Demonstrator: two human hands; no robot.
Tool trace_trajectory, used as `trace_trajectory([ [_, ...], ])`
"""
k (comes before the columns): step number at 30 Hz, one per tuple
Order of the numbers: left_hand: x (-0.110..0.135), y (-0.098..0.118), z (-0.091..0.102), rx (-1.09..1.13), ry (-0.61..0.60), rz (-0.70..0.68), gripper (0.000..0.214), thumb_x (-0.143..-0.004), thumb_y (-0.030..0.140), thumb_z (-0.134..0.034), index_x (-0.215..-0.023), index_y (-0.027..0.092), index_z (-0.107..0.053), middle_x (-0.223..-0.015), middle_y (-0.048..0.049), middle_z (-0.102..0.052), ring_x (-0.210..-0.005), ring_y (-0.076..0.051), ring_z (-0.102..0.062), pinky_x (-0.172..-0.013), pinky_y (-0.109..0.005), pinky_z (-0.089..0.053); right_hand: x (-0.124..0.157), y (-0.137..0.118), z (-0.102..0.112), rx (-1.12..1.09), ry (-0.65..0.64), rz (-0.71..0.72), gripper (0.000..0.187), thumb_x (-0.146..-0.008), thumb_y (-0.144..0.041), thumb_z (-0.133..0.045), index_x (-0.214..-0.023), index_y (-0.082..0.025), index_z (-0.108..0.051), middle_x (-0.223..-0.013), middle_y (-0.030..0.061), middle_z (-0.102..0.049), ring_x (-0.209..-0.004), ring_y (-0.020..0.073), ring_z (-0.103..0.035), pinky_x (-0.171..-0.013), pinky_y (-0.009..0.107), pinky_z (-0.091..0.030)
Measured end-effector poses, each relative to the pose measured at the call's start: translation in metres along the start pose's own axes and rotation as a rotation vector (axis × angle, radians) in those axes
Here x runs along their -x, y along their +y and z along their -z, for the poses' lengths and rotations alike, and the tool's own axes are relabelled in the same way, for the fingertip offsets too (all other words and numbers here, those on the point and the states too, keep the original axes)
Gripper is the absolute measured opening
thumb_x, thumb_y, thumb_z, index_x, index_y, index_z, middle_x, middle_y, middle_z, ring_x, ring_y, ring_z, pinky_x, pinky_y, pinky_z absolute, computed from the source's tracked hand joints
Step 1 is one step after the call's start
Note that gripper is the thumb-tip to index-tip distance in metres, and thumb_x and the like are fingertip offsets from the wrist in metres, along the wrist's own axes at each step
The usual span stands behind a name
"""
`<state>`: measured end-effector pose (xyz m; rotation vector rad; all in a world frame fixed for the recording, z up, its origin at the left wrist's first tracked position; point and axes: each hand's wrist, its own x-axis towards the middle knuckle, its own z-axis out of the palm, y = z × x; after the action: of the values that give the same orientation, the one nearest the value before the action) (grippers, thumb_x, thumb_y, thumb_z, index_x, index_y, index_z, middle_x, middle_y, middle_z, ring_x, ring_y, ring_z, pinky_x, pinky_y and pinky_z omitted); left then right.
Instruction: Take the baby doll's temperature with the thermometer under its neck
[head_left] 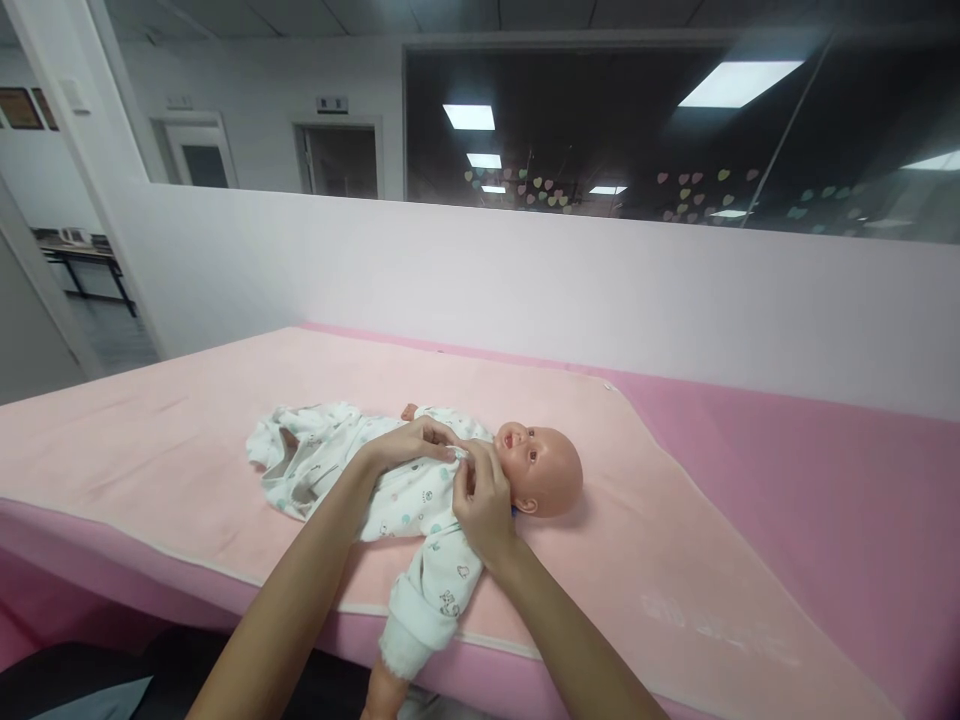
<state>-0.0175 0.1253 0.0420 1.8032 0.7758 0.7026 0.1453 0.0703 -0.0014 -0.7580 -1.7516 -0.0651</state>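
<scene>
A baby doll lies on its back on a pale pink blanket (187, 440), its bald head (546, 468) to the right. It wears a white patterned romper (405, 495). My left hand (415, 442) and my right hand (484, 500) meet at the doll's chest, just below the chin. Both pinch the romper's collar edge (459, 452) between fingertips. One sleeved doll arm (431, 600) hangs toward me over the mattress edge. The romper's leg end (289, 455) lies loose and crumpled at the left.
The blanket covers a darker pink mattress (825, 480) that runs along a white partition wall (525, 280). Dark glass panes (637, 130) sit above the wall. A doorway and a corridor with a desk (82, 260) open at the left.
</scene>
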Motion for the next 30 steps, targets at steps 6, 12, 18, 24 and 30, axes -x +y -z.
trace_trajectory([
  [6, 0.0007, 0.0003, -0.001, 0.168, -0.024, 0.027, 0.019, -0.069, 0.024, -0.069, -0.085, 0.014, -0.069, -0.078, -0.0028, -0.066, -0.077, -0.015, -0.058, -0.073, -0.024, -0.042, 0.0001, -0.0003, -0.0007, 0.005, 0.005, 0.006, 0.035, -0.087, -0.011, -0.037, -0.118, -0.019, -0.051, -0.099, 0.0091, -0.06, -0.098, 0.0177, -0.057, -0.079, 0.03, -0.052],
  [12, 0.0026, 0.0052, -0.0045, 0.248, -0.016, 0.067, 0.009, -0.065, 0.019, -0.064, -0.073, 0.014, -0.066, -0.071, -0.0013, -0.063, -0.071, -0.015, -0.056, -0.068, -0.023, -0.042, 0.0004, -0.002, 0.0016, -0.051, -0.007, 0.007, 0.03, -0.085, -0.014, -0.041, -0.113, -0.018, -0.052, -0.101, 0.01, -0.059, -0.094, 0.0178, -0.058, -0.075, 0.029, -0.053],
  [18, 0.0031, 0.0079, -0.0073, 0.22, 0.001, 0.042, 0.012, -0.065, 0.021, -0.067, -0.074, 0.014, -0.062, -0.071, -0.0005, -0.06, -0.071, -0.015, -0.055, -0.068, -0.023, -0.041, 0.0004, -0.0007, 0.0001, -0.024, -0.042, -0.013, 0.025, -0.088, -0.016, -0.039, -0.107, -0.018, -0.055, -0.098, 0.0095, -0.059, -0.094, 0.0183, -0.058, -0.075, 0.03, -0.052],
  [24, 0.0024, 0.0057, -0.0083, 0.237, 0.031, 0.016, 0.019, -0.068, 0.023, -0.069, -0.082, 0.015, -0.059, -0.074, -0.0003, -0.061, -0.073, -0.014, -0.056, -0.069, -0.022, -0.041, -0.0006, -0.0012, -0.0026, -0.03, -0.03, -0.013, 0.025, -0.088, -0.014, -0.038, -0.105, -0.018, -0.056, -0.099, 0.0087, -0.059, -0.097, 0.0174, -0.056, -0.078, 0.029, -0.051],
  [30, 0.0022, 0.0056, -0.0085, 0.231, 0.04, 0.014, 0.02, -0.068, 0.024, -0.07, -0.081, 0.014, -0.061, -0.074, -0.0013, -0.063, -0.073, -0.014, -0.057, -0.071, -0.023, -0.042, -0.0003, -0.0016, -0.002, -0.034, -0.025, -0.033, 0.03, -0.087, -0.011, -0.035, -0.108, -0.019, -0.055, -0.1, 0.0087, -0.059, -0.097, 0.0179, -0.056, -0.08, 0.032, -0.051],
])
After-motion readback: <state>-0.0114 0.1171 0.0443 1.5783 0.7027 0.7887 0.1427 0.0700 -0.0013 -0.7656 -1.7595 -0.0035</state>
